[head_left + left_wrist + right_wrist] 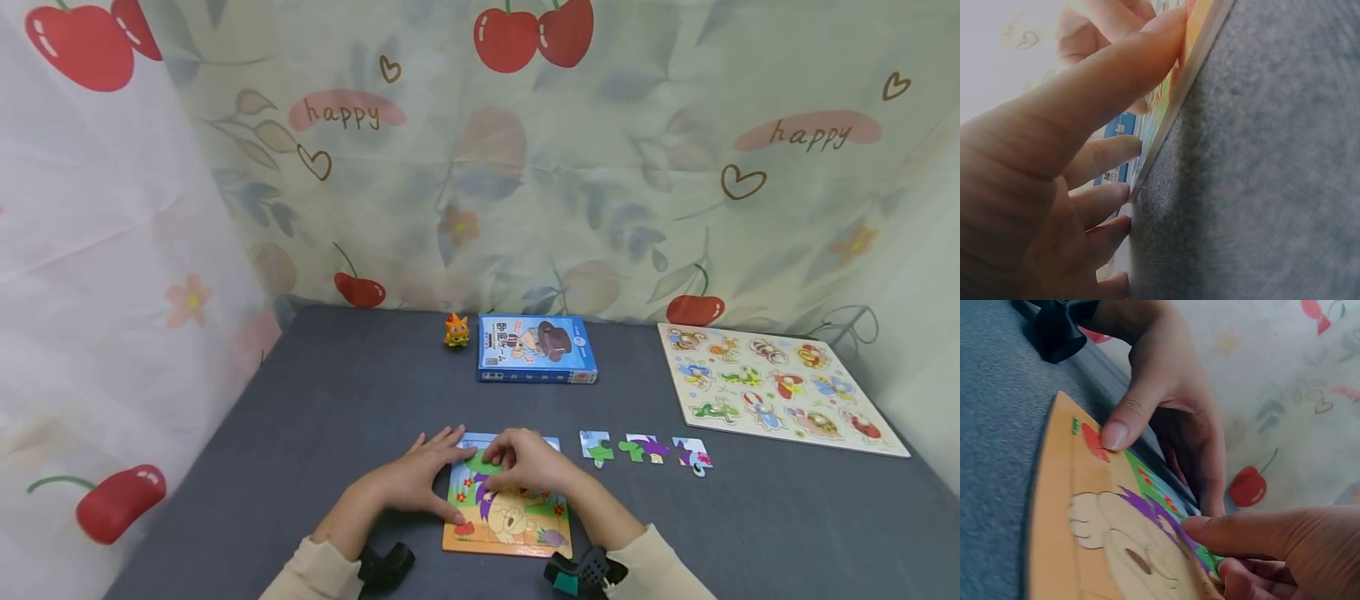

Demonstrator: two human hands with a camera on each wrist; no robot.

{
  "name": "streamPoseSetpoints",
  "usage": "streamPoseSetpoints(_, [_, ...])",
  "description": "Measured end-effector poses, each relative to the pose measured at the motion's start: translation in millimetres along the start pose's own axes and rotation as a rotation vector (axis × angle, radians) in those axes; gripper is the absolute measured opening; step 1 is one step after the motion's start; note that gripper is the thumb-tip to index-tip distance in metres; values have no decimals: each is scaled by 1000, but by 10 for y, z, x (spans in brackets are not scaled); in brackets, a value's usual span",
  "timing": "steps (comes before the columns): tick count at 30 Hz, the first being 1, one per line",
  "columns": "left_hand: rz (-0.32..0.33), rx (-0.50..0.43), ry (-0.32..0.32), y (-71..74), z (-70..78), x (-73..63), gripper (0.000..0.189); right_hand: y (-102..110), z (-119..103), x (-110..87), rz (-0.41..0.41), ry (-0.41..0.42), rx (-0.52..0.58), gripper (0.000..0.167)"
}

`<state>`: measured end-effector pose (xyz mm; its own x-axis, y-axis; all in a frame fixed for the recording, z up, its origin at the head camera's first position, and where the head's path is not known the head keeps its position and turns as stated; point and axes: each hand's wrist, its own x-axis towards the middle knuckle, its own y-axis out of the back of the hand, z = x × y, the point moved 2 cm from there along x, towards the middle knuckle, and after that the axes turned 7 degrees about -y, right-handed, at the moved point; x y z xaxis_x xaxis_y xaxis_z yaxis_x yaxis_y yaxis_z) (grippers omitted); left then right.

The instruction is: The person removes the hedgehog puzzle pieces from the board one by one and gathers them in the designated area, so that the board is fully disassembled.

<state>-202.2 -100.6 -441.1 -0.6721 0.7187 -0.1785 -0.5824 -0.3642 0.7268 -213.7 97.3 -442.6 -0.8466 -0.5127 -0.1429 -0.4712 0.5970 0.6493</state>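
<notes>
A thin picture puzzle point(510, 546), orange at its near edge with a cartoon animal and purple shapes, lies flat on the dark table. My left hand point(408, 479) spans its left side, fingers spread and fairly straight. Its thumb point(1119, 431) presses the corner beside a red shape, while other fingertips rest along the far left edge. Over the puzzle's upper middle, my right hand point(536, 462) has its fingers curled, and thumb and fingertips pinch at a green-and-purple puzzle piece point(487, 467), largely hidden under them.
Three loose puzzle pieces point(645, 448) lie in a row right of the puzzle. Behind it are a blue box point(536, 350) and a small orange toy figure point(456, 331). A white board with insect pictures point(780, 392) occupies the right side. Printed cloth point(420, 183) hangs behind the table.
</notes>
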Motion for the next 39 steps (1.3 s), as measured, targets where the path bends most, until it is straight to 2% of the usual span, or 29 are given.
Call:
streamPoseSetpoints(6, [2, 8, 19, -16, 0, 7, 86, -41, 7, -16, 2, -1, 11, 20])
streamPoseSetpoints(14, [17, 26, 37, -32, 30, 17, 87, -66, 12, -33, 5, -14, 49, 20])
streamPoseSetpoints(25, [-3, 39, 71, -34, 68, 23, 88, -89, 14, -48, 8, -44, 105, 20])
streamPoseSetpoints(39, [9, 36, 70, -32, 71, 13, 87, -67, 45, -51, -48, -86, 296, 16])
